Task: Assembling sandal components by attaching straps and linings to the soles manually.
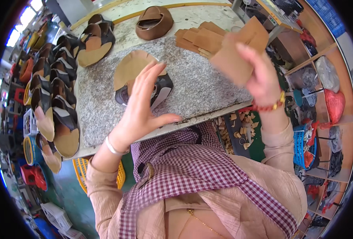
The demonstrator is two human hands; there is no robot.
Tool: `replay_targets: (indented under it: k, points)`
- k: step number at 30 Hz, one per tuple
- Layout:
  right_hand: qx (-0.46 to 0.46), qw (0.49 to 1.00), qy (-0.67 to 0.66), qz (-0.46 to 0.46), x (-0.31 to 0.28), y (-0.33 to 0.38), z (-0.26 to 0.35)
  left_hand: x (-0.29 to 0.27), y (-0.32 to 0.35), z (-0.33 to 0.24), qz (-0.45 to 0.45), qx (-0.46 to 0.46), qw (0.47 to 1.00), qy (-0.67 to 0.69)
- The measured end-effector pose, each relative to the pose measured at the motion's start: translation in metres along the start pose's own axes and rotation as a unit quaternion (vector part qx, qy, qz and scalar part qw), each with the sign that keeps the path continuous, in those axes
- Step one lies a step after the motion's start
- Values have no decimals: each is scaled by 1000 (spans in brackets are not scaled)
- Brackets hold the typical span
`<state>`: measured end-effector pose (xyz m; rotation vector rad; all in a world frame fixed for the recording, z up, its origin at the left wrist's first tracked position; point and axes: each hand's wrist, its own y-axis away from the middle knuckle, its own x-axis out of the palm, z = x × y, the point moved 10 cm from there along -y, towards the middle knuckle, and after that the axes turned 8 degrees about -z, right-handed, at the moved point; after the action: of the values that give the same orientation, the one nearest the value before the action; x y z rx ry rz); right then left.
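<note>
My right hand (261, 73) is raised over the right end of the table, gripping a brown flat sheet (230, 63) that looks like leather or board. Motion blurs it a little, and a second brown flap rises behind the fingers. My left hand (142, 105) has its fingers stretched and its thumb apart, with nothing held. It hovers in front of a shoe upper (130, 65) with a tan front and black-and-white sides, hiding part of it. Beyond the right hand's sheet lies a fanned stack of brown pieces (202, 38) on the grey speckled tabletop (196, 87).
A brown bowl-like container (154, 24) stands at the back. Another shoe upper (94, 44) lies at the back left. Rows of black and tan shoe uppers (63, 107) line the left side. Brown scraps (240, 127) lie below the table's front edge, near a blue basket (305, 146).
</note>
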<state>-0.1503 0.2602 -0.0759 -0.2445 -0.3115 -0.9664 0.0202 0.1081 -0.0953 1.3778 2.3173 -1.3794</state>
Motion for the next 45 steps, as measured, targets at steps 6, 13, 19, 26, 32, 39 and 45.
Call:
replay_targets:
  k: [6, 13, 19, 26, 32, 39, 45]
  points:
    - [-18, 988, 134, 76, 41, 49, -23, 8, 26, -17, 135, -183, 958, 176]
    - [-263, 876, 310, 261, 91, 80, -44, 9, 71, -24, 252, -173, 938, 162]
    - [-37, 823, 421, 380, 104, 91, -131, -18, 82, 13, 249, -298, 921, 42]
    - [-292, 825, 398, 275, 131, 60, -112, -55, 59, 52, 69, -104, 992, -9]
    - [-240, 827, 422, 283, 133, 43, -133, -51, 67, 82, 113, -211, 971, 11]
    - [-202, 840, 428, 266, 131, 36, -138, -54, 69, 93, 114, -249, 962, 11]
    - [-198, 837, 441, 255, 131, 35, -140, -56, 70, 99, 98, -251, 963, 17]
